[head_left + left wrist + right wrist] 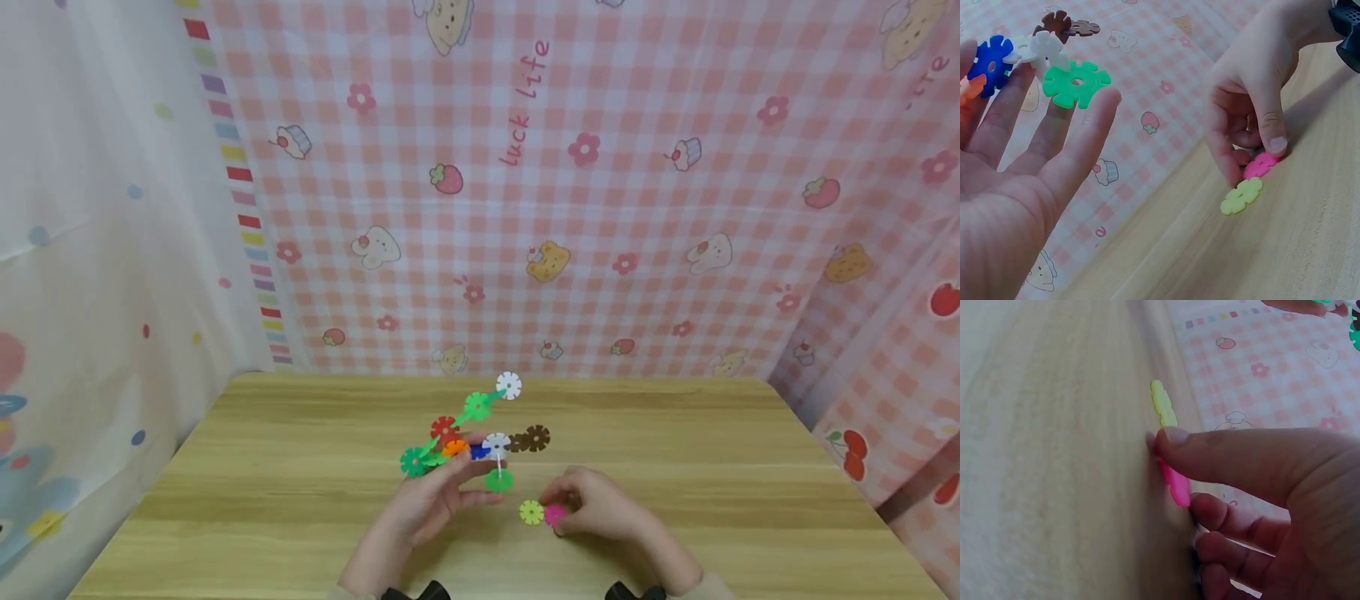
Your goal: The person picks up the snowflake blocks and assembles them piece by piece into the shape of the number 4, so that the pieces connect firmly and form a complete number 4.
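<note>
My left hand (431, 504) holds a branching chain of notched snowflake discs up over the table. The chain has a red disc (445, 430), an orange disc (455, 451), a blue disc (991, 65), brown discs (536, 438), and several white and green ones. In the left wrist view, a green disc (1077, 84) stands close to one extended fingertip. Between thumb and fingers, my right hand (600, 504) pinches a pink disc (1260, 165) low over the wood. A yellow disc (532, 512) lies edge to edge with the pink one, to its left in the head view.
Beneath both hands is a wood-grain table (300, 517). A pink checked cloth (480, 208) with printed figures hangs along its far edge. More patterned cloth (112, 250) hangs at the left, and another (892, 358) at the right.
</note>
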Tool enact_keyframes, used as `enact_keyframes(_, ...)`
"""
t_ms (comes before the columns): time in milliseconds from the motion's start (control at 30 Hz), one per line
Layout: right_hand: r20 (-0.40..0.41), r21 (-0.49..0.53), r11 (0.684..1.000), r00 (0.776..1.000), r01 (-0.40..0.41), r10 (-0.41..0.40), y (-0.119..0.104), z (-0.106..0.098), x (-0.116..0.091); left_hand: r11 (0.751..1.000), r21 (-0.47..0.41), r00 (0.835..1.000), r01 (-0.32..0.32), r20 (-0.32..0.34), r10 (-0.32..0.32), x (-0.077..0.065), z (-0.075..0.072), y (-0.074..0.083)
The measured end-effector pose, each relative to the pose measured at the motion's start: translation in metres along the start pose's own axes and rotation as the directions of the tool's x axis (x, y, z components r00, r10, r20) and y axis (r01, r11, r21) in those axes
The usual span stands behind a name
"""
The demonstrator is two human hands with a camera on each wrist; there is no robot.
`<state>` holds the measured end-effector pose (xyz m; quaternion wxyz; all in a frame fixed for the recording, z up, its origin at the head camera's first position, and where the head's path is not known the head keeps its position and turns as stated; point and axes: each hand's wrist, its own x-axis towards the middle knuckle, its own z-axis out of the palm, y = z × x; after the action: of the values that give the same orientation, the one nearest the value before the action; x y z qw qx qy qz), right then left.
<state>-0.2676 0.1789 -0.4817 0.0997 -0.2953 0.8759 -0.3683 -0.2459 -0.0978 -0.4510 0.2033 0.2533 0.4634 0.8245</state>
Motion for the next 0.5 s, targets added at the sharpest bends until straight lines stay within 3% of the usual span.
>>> enact_keyframes(267, -0.035, -0.063, 0.997, 0.998, 0.041, -0.043, -0.0027, 0.0042, -0.0005, 1.0, 0.011, 1.0, 0.02, -0.014, -0.02, -0.0005, 0.0011, 0.0006)
enact_keyframes(500, -0.094, -0.156, 0.988, 0.995, 0.009, -0.024, -0.0015, 0.0004, -0.0012, 1.0, 0.023, 1.0, -0.004, -0.005, 0.004, 0.0011, 0.0006, 0.0002)
